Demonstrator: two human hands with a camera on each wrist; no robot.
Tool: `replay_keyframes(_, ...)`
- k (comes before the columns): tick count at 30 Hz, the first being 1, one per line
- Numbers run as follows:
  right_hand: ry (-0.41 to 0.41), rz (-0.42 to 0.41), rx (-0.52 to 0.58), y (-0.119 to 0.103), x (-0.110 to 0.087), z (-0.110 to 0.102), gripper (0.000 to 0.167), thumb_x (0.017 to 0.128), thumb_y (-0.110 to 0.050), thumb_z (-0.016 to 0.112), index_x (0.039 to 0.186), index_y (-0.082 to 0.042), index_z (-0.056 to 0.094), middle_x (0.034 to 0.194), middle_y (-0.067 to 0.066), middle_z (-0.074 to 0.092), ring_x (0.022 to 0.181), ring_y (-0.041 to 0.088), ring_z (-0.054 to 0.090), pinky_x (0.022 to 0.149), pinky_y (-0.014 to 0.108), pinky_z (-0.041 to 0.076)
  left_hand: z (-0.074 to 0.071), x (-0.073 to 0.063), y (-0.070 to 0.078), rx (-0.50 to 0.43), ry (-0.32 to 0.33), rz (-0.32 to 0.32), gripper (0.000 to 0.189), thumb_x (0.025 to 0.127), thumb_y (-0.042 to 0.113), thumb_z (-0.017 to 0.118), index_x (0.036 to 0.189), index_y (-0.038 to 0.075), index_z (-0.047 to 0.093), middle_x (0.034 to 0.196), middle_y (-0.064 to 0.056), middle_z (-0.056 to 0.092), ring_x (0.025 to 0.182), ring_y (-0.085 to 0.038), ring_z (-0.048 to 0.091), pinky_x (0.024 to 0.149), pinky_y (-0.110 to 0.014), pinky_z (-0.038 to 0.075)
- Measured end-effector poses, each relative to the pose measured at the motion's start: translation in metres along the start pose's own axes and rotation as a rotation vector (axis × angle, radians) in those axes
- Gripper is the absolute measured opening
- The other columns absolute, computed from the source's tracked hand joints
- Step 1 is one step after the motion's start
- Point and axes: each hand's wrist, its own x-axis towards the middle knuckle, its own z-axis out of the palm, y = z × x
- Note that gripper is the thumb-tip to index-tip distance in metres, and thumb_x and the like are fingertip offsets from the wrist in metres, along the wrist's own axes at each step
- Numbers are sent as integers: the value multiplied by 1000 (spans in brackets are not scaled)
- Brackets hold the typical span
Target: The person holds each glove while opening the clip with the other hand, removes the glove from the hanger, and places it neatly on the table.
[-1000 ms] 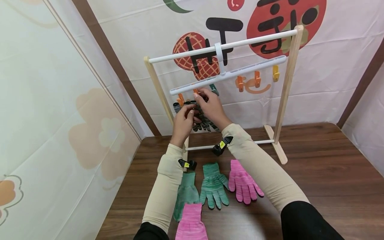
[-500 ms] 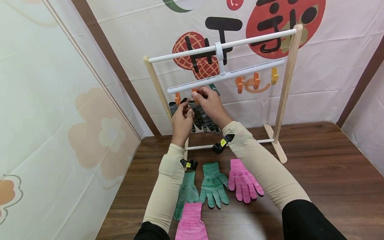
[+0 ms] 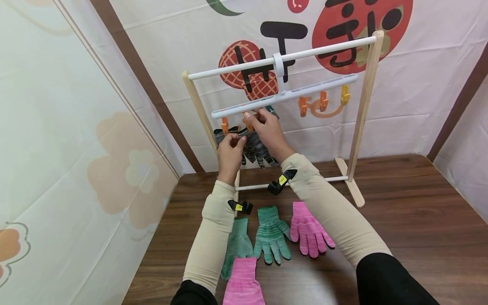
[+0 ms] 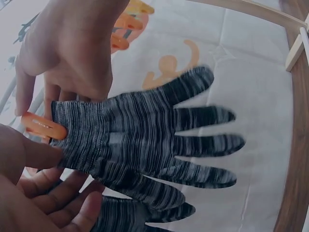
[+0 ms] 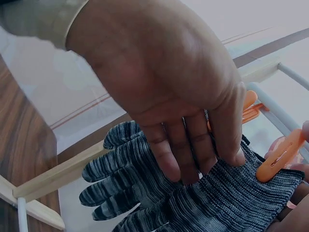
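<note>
Two grey-and-black striped knit gloves hang by their cuffs at the left end of a pale clip hanger [image 3: 284, 96]. My right hand [image 3: 271, 132] pinches the orange clip [image 4: 43, 126] on the nearer glove [image 4: 135, 135]; in the right wrist view only its fingertips show at the right edge. My left hand [image 3: 230, 157] is at that glove's cuff and pinches its edge, the thumb on the knit and other fingers partly hidden. The second striped glove [image 4: 120, 217] hangs beside it, to the left, from another orange clip [image 3: 225, 126].
A wood-and-white rack [image 3: 362, 106] carries the hanger. Two orange clips [image 3: 323, 101] and a yellow clip [image 3: 345, 95] hang on its right half; a dark green clip [image 3: 272, 111] is nearer the middle. Green gloves [image 3: 272, 237] and pink gloves [image 3: 310, 233] lie on the wooden table [image 3: 411, 220].
My left hand has shifted slightly down and left at the cuff. The hanger has swung a little, its right end moving left. My right hand stays at the clip.
</note>
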Motion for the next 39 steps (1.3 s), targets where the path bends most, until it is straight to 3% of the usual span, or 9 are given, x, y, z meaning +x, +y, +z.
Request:
replay_keyframes(8, 36, 1, 66, 2, 4, 5, 36, 103, -30, 63, 129, -7, 69, 122, 8, 66, 112, 18, 59, 100, 36, 45, -2, 1, -3, -14, 4, 31, 20, 100, 26, 67, 104, 6, 66, 91, -5, 65, 76, -18, 54, 67, -34, 42)
replay_keyframes(13, 62, 3, 55, 2, 5, 7, 34, 102, -31, 64, 123, -5, 73, 119, 7, 67, 106, 16, 58, 91, 32, 45, -2, 1, -2, -23, 0, 45, 19, 100, 23, 66, 104, 5, 65, 81, -1, 60, 64, -16, 47, 61, -31, 39)
replay_keyframes(18, 75, -10, 33, 1, 6, 7, 32, 103, -29, 63, 118, -2, 73, 114, 9, 66, 96, 17, 57, 80, 30, 43, -1, 1, -1, -24, 0, 50, 18, 101, 20, 65, 106, 3, 65, 83, -2, 60, 65, -15, 47, 63, -31, 39)
replay_keyframes(28, 127, -7, 7, 1, 4, 4, 32, 101, -33, 66, 112, -5, 77, 114, 7, 69, 97, 19, 58, 80, 31, 42, -1, 0, 0, -37, -21, 35, 19, 102, 18, 64, 112, 2, 64, 88, -6, 63, 70, -17, 50, 67, -32, 41)
replay_keyframes(33, 156, 13, 4, 3, 3, 2, 32, 99, -34, 68, 110, -6, 78, 115, 5, 70, 103, 17, 60, 85, 32, 44, -3, -2, -3, -26, -44, 53, 17, 102, 19, 63, 111, 4, 63, 88, -5, 62, 69, -18, 49, 65, -33, 41)
replay_keyframes(36, 163, 19, 5, 3, 4, 1, 32, 99, -34, 69, 111, -5, 78, 115, 4, 71, 97, 15, 58, 80, 30, 41, -6, -5, -4, -30, -63, 67, 16, 103, 19, 62, 110, 4, 62, 85, -5, 60, 65, -17, 47, 61, -33, 40)
replay_keyframes(39, 162, 16, 7, 0, 4, 1, 32, 99, -33, 69, 111, -5, 78, 108, 4, 71, 79, 15, 50, 71, 30, 36, -11, -9, -5, -39, -65, 76, 15, 102, 18, 62, 108, 4, 61, 83, -4, 60, 63, -16, 46, 60, -32, 38)
